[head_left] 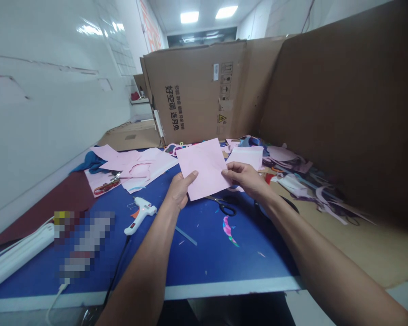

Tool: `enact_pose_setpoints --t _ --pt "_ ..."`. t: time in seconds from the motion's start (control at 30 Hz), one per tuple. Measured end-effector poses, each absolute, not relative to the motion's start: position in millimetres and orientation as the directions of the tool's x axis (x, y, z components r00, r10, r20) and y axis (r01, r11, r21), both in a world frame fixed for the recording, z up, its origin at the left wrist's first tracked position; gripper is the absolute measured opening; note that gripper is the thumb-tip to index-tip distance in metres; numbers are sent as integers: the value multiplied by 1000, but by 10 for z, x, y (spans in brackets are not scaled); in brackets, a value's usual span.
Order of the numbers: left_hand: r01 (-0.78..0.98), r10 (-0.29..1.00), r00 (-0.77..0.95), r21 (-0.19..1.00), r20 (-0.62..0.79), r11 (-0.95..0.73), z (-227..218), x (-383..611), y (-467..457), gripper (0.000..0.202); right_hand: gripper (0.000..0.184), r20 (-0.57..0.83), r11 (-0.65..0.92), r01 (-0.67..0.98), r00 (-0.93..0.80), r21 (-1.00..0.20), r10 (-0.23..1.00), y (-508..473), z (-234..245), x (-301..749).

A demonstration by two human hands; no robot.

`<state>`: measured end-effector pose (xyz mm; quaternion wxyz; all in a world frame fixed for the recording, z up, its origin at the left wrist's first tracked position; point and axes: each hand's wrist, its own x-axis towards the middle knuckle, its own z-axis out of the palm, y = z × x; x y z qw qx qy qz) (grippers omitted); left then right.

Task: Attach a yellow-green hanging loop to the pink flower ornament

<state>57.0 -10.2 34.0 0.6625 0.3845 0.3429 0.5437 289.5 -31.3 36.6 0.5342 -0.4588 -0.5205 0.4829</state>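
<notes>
Pink paper (pixel 206 165) spanned our grip at mid-frame, left hand (pixel 180 189) and right hand (pixel 247 178) pinching opposite edges above the blue table (pixel 197 267), as we seemingly positioned it, the next move calling for light, even tension.

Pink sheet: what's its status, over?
Left hand, right hand: each gripping an edge. Pink sheet: held up, uncut-looking. Scissors, glue gun: lying nearby on table.

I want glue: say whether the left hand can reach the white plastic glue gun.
Likely yes: the glue gun lies uncovered nearby, though the left hand holds square pink paper.
</notes>
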Motion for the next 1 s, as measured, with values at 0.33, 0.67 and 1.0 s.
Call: enact_pose_setpoints --t 0.33,0.67,1.0 --pt "-428 994 110 903 7 41 295 601 -95 36 37 112 112 -40 -2 -993 994 -323 380 2880" --pt "-430 992 116 903 44 11 272 590 -83 53 37 113 113 -35 2 -993 994 -318 346 2887" --pt "-495 993 82 868 88 -36 292 562 -33 46 42 117 119 -48 36 -992 992 -293 306 2914"
